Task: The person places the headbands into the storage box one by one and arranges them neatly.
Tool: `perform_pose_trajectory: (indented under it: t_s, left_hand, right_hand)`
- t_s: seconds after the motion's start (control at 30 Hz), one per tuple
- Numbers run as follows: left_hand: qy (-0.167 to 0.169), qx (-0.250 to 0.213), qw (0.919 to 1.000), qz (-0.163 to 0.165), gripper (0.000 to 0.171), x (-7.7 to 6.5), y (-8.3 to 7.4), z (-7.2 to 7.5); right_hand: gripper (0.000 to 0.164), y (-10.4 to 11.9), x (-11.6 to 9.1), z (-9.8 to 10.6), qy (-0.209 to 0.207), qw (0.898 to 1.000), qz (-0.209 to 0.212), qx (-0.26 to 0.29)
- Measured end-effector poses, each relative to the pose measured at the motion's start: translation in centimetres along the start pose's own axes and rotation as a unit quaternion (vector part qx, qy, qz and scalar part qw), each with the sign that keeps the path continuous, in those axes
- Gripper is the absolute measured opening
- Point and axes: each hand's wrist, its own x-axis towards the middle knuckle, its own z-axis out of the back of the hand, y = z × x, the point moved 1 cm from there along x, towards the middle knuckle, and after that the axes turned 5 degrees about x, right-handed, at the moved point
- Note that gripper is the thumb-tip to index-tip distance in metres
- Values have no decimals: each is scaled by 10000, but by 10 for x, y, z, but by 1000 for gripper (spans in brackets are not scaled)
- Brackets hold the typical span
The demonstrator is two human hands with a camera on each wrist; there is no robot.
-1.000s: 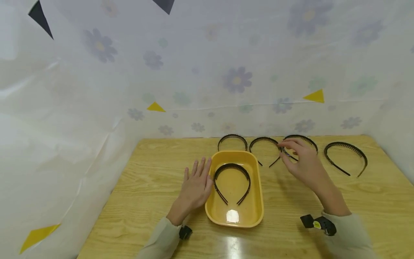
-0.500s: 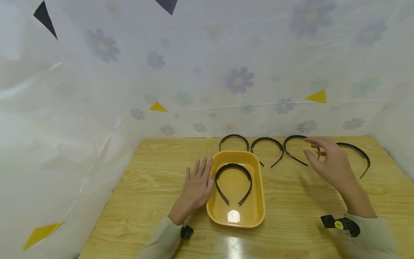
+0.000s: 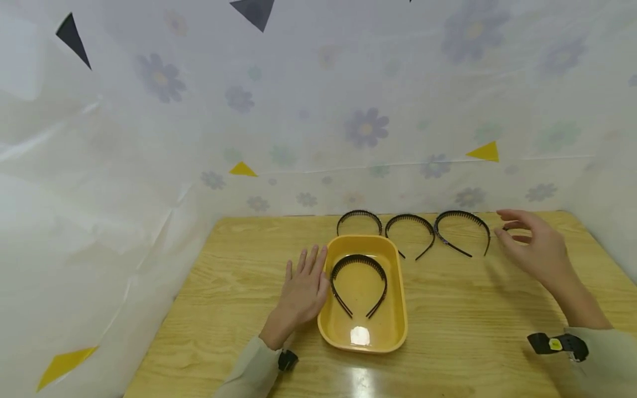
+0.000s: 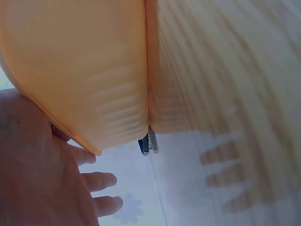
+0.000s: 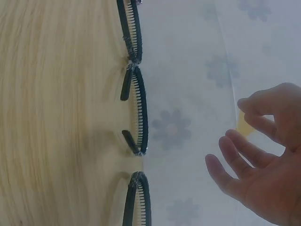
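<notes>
My left hand [image 3: 301, 287] lies flat with fingers extended along the left rim of a yellow plastic tray [image 3: 402, 298]. Inside the tray rests a black toothed headband [image 3: 358, 258], its ends toward me. My right hand [image 3: 539, 249] is raised at the right side, fingers loosely bent and holding nothing. It covers most of the rightmost headband in the head view; the right wrist view shows part of that headband [image 5: 142, 193] lying on the table below the hand. Just left of the hand is another black headband [image 3: 463, 213].
Two more headbands lie farther left in the row, one behind the tray [image 3: 359, 212] and one to its right, a black headband [image 3: 409, 216]. A flower-patterned sheet [image 3: 298, 121] hangs behind the wooden table [image 3: 239, 276].
My right hand has moved right along the row, from the third headband to over the rightmost one. The left hand stays at the tray, and the headbands have not moved.
</notes>
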Motion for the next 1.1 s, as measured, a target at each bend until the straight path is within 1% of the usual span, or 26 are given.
perform_pose_trajectory:
  t_s: [0.17,0.3,0.4,0.53,0.67,0.8,0.93,1.1]
  left_hand:
    - [-1,-16,10000,15,57,0,1,-1]
    - [-26,-35,10000,3,58,0,2,-1]
    - [-27,-29,10000,7,58,1,2,-1]
    - [-29,-55,10000,3,58,0,2,-2]
    - [13,-84,10000,0,58,0,2,-2]
    - [52,-62,10000,5,58,0,1,-1]
    - [11,-60,10000,4,58,1,1,0]
    - [55,-20,10000,27,58,0,1,0]
  right_hand:
    - [44,-18,0,17,154,9991,-399,-39]
    - [46,-31,4,28,94,9980,-574,-237]
    - [45,-41,8,33,8,9970,-544,-553]
    - [44,-54,11,42,-77,9949,-555,-840]
    - [45,-68,9,49,-82,9932,-694,-932]
    - [46,-81,8,53,16,9912,-819,-1039]
    - [48,-94,9,56,145,9905,-879,-1052]
    - [49,-114,5,58,126,9900,-1014,-975]
